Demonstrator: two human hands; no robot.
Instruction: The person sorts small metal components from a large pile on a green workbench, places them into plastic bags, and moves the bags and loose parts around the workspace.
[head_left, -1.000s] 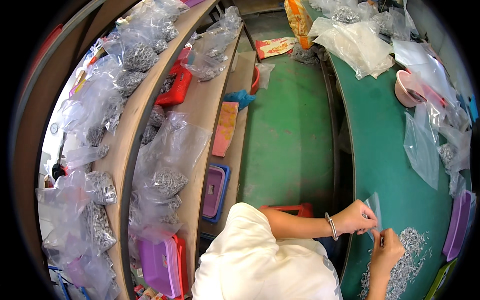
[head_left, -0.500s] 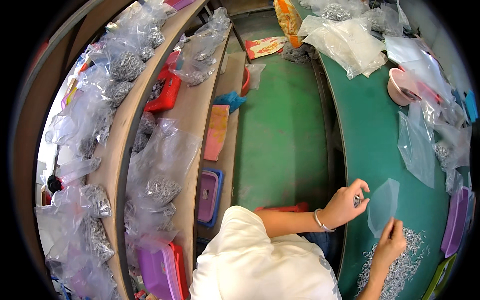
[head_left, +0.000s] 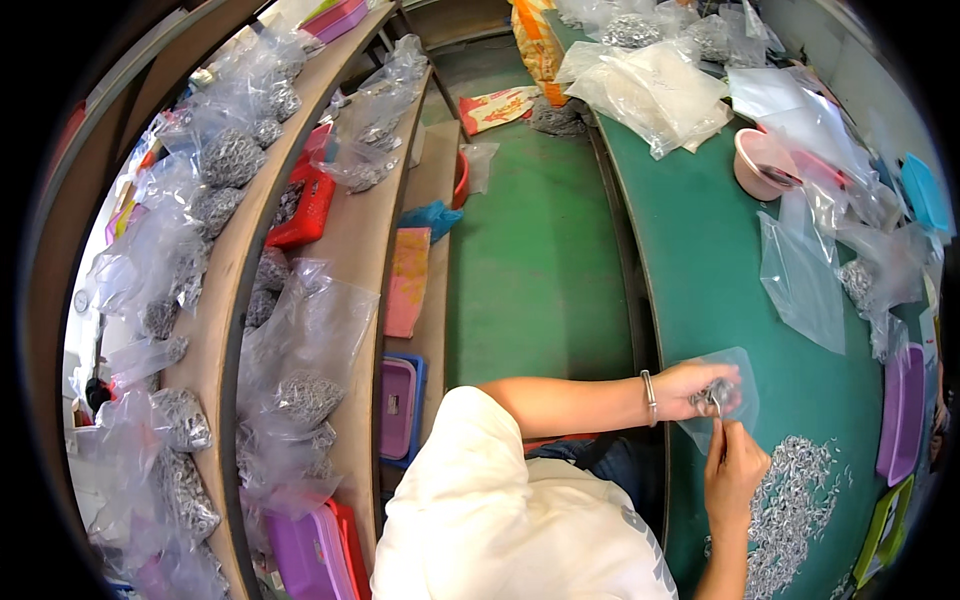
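Observation:
My left hand [head_left: 688, 393] reaches over the green bench with a bangle at its wrist, and small silvery metal pieces [head_left: 708, 396] lie in its cupped fingers. A clear plastic bag [head_left: 746, 400] surrounds these fingers, which show hazily through the film; whether they are inside it or behind it I cannot tell. Just below, my right hand [head_left: 737, 460] is closed in a pinch at the near edge of the bag. Its fingertips almost meet the left hand. Beside the right wrist, a loose pile of silvery metal pieces [head_left: 792, 510] spreads over the bench.
The green bench [head_left: 690, 250] carries a pink bowl [head_left: 757, 170], plastic bags [head_left: 803, 275], a purple tray [head_left: 902, 415] and a green tray [head_left: 884, 530]. At left, wooden shelves [head_left: 225, 330] hold filled bags [head_left: 308, 396], a red basket [head_left: 305, 205] and purple trays [head_left: 305, 550].
My left hand has moved from beside the bag to within its outline, turning its palm up. My right hand has shifted left and up to meet it. The whole view has shifted slightly.

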